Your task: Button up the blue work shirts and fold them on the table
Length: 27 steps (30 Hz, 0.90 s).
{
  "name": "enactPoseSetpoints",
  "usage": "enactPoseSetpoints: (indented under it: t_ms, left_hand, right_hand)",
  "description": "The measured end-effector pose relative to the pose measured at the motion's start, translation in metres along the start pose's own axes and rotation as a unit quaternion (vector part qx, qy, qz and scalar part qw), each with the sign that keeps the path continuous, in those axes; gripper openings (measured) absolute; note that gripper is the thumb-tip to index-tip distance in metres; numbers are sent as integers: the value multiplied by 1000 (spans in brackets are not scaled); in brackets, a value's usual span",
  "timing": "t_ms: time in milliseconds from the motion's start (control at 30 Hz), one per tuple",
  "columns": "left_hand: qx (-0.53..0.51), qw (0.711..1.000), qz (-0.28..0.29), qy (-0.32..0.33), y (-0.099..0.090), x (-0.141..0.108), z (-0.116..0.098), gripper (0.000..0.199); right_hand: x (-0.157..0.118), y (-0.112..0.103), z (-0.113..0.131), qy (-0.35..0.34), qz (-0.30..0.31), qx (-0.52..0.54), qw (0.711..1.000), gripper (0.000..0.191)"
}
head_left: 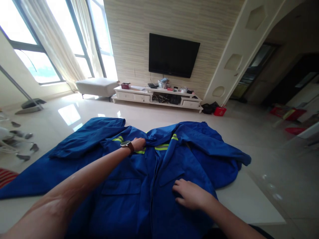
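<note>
A blue work jacket (124,176) with yellow-green reflective strips lies spread out in front of me, front side up, its sleeves reaching to both sides. My left hand (139,144), with a watch (127,146) on the wrist, is closed on the jacket's cloth near the collar, by the top of the front opening. Lower down, my right hand (190,194) rests on the jacket's right front panel with its fingers loosely bent and slightly apart. More blue cloth spreads out beneath the jacket on both sides.
Under the cloth is a white table top (251,202). Beyond it stand a low TV cabinet (134,96) with several items, a grey ottoman (97,87) and a red bag (220,111). A striped red item (7,177) shows at the left edge.
</note>
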State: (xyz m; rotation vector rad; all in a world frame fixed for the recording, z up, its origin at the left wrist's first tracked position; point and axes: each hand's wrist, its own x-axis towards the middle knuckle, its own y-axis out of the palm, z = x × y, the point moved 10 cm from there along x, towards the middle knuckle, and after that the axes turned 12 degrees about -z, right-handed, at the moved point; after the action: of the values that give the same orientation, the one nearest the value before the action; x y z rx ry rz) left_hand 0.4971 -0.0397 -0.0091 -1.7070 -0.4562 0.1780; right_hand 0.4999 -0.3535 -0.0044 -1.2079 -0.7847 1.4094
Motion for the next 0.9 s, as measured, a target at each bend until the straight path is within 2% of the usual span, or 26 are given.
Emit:
enactPoseSetpoints:
  t_ms: [133, 267, 333, 467, 533, 600, 700, 833, 900]
  left_hand:
    - [-21, 1000, -1, -2, -10, 27, 25, 29]
    - [2, 998, -46, -32, -22, 38, 43, 23]
    - [31, 996, -77, -34, -21, 35, 40, 27]
    - [89, 985, -145, -4, -15, 20, 16, 29]
    - [87, 985, -152, 7, -12, 16, 9, 23]
    - [62, 988, -139, 6, -15, 20, 13, 16]
    - [-47, 984, -144, -92, -44, 42, 48, 11]
    - [-136, 932, -224, -252, -99, 81, 103, 28]
    - [-181, 895, -264, -312, -106, 90, 115, 41]
  right_hand:
    - [-11, -2, -4, 4, 14, 25, 1000, 26]
    - [-17, -1, -7, 5, 14, 49, 999, 26]
    - [-18, -1, -9, 6, 9, 49, 999, 25]
    - [-18, -3, -5, 3, 13, 49, 999, 25]
    - [-19, -3, -3, 3, 14, 50, 999, 25]
    - [-21, -2, -2, 6, 16, 52, 998, 25]
    - [-24, 1, -4, 14, 24, 59, 998, 25]
    - [-25, 3, -12, 33, 30, 64, 997, 26]
    - [-22, 1, -15, 41, 36, 57, 997, 26]
